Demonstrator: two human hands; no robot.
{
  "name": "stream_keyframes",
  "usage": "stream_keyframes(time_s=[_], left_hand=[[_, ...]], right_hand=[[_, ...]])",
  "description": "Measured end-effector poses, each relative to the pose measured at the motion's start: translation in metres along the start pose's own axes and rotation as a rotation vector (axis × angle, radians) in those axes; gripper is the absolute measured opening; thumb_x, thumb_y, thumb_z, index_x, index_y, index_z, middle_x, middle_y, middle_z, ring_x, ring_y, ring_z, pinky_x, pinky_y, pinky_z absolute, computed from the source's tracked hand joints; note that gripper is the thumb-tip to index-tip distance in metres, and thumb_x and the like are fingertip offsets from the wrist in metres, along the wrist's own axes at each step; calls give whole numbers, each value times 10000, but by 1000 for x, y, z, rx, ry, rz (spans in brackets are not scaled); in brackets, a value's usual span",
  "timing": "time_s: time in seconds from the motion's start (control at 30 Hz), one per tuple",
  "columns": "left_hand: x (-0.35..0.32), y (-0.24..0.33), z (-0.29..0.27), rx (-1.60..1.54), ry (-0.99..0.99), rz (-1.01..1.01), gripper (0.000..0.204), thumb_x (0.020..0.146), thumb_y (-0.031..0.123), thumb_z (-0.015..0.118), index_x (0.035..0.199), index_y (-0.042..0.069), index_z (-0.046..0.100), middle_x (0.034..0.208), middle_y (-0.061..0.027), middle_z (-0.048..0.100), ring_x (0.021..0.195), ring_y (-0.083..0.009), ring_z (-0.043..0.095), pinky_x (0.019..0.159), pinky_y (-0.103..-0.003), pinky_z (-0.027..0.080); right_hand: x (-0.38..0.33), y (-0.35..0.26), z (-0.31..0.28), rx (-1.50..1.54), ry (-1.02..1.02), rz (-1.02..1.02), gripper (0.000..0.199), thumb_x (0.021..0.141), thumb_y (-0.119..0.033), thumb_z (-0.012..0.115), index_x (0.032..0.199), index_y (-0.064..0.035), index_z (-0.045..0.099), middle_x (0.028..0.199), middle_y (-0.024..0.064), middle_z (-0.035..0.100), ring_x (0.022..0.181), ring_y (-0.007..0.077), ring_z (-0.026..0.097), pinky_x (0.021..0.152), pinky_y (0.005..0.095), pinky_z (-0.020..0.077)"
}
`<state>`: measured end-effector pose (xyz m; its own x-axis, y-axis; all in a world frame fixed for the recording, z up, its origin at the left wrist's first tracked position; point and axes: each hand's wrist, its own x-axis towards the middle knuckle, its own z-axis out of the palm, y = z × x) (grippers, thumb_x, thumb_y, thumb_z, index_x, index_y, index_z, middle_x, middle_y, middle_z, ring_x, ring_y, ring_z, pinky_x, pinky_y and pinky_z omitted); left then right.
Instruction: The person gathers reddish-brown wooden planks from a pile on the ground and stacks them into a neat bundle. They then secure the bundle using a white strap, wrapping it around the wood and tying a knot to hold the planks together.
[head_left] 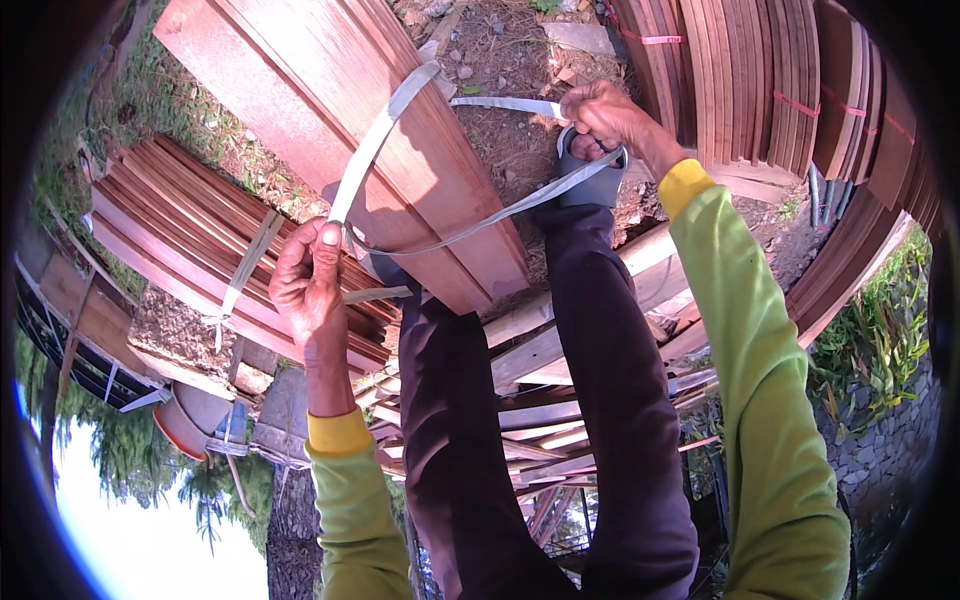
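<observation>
A pale flat strap [378, 130] is looped around a stack of reddish-brown wooden boards [300, 75] in front of me. My left hand [308, 275] is closed, pinching the strap between thumb and fingers at the left of the boards. To the right, my right hand [607, 112] grips the strap's other side with closed fingers, above my sandalled foot [590, 150]. One stretch of strap crosses the top of the boards; another hangs slack across their near end between both hands. The part beneath the boards is hidden.
At left lies a bundle of thin wooden slats [180, 215], tied with a pale strap [250, 262]. Stacked boards [745, 80] with pinkish bands stand at right. Loose planks [540, 350] lie under and behind my legs. Stones and dry litter cover the ground [490, 50].
</observation>
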<state>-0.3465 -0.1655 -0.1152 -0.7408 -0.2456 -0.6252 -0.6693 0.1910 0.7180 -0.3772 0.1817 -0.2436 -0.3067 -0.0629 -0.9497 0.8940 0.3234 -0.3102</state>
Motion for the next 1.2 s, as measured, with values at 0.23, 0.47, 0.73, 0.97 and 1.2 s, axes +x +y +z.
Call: stream_keyframes(time_s=[0.23,0.47,0.73,0.97,1.2], left_hand=[[3,-11,-2,-21,-12,-6,155,889,159,678,966,25,670,687,49,544,584,-15,398,515,-170,293],[13,-22,-4,-60,101,-145,221,918,240,642,944,22,666,655,36,531,571,-29,409,509,-186,320],[72,-76,-20,183,165,-126,196,918,201,630,965,13,657,631,39,527,558,-39,425,498,-212,338],[109,-115,-23,270,-2,-149,198,921,115,561,1050,11,670,865,-64,700,748,-86,602,717,-252,482],[123,-118,-13,55,-135,-334,247,897,31,545,1117,-1,653,971,-65,697,828,-129,635,755,-269,499]], right_hand=[[25,1,1,-110,-133,-43,156,839,-120,495,795,-55,629,579,-45,488,367,29,324,328,216,204],[52,-15,29,-343,-139,-244,185,840,-181,536,844,-48,664,600,-25,511,495,75,417,442,255,322],[62,-18,67,-654,192,-557,175,858,-149,549,968,-79,666,701,162,625,630,281,616,618,388,489],[29,-40,74,-986,368,-418,228,843,-208,544,1028,-184,675,832,174,672,782,350,662,696,458,535],[55,-14,73,-587,326,-388,176,853,-279,618,957,-159,694,781,142,674,751,320,654,658,396,506]])
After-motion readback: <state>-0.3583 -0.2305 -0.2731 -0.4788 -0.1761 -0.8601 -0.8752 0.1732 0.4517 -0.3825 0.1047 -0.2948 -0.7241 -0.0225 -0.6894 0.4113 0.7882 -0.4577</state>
